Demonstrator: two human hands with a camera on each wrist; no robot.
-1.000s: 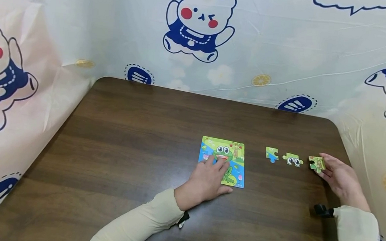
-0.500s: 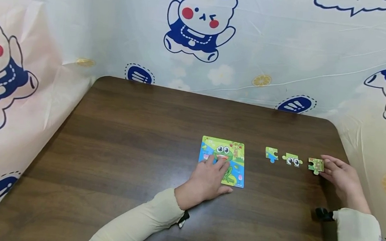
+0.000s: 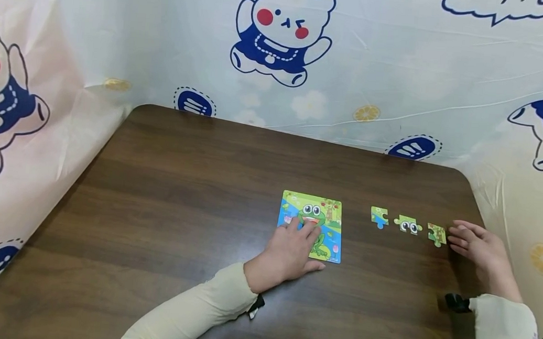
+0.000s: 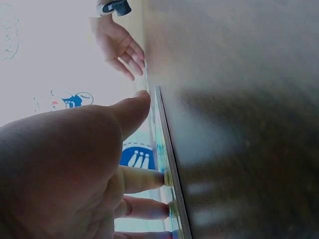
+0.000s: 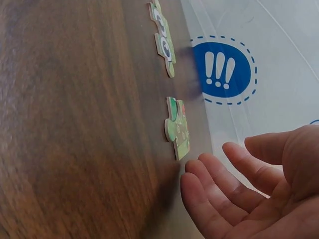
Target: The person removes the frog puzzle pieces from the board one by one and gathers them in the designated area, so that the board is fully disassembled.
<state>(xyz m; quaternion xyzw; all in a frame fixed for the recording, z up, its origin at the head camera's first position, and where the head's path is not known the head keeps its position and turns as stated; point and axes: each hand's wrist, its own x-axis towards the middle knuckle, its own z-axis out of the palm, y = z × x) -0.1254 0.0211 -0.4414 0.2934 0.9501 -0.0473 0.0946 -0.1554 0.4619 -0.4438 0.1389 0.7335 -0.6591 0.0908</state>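
In the head view, my left hand (image 3: 289, 252) rests its fingertips on a square frog picture puzzle (image 3: 331, 235) near the table's middle, covering part of it. The left wrist view shows those fingers straight against the thin board's (image 4: 172, 159) face. My right hand (image 3: 485, 253) is just right of a green corner puzzle piece (image 3: 437, 234), its fingers relaxed and holding nothing. The right wrist view has a small gap between the fingertips and that piece (image 5: 178, 128). Left of it lie an eyes piece (image 3: 408, 226) and a green-and-blue piece (image 3: 379, 217), all three apart in a row.
The dark wooden table (image 3: 180, 184) has rounded far corners. A pale cartoon-print curtain (image 3: 393, 57) hangs behind it and along both sides. The right forearm reaches in over the table's right edge.
My right hand has let go of the corner piece, which now lies flat on the table, and has drawn back slightly to the right. The left hand has stayed on the frog puzzle.
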